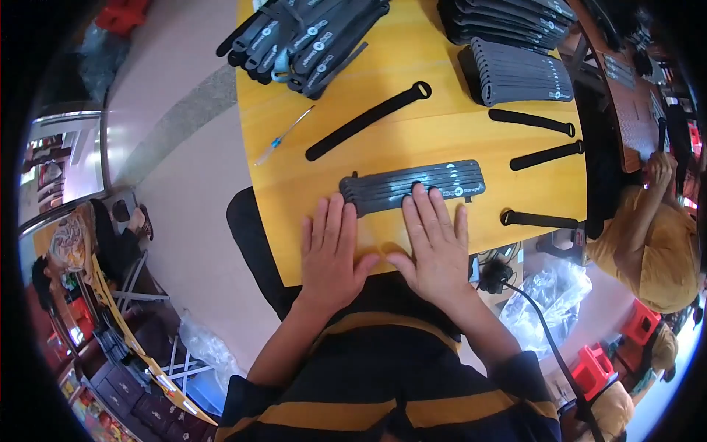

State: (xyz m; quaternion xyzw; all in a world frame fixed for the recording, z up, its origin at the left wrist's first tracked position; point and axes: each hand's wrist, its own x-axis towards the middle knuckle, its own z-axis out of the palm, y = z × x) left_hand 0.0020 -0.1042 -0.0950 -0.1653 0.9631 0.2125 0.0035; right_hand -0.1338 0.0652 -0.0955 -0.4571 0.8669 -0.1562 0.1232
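A fanned stack of grey-black straps (412,186) with white print lies near the front edge of the yellow table. My left hand (330,254) is open and flat at the stack's left end, its fingertips at the lower edge. My right hand (438,247) lies open with fingers spread, fingertips touching the stack's near side around its middle. Neither hand grips anything. Beyond the stack, a single black strap (367,121) with a ring end lies slanted. To the right are three more loose ring-ended straps: an upper one (532,121), a middle one (546,155) and a lower one (541,219).
A large strap pile (305,46) sits at the far left, and neat strap bundles (519,71) at the far right. A thin blue-handled tool (278,140) rests near the table's left edge. Clear plastic bags (549,298) and a black cable (541,317) are at right; a person (641,243) sits nearby.
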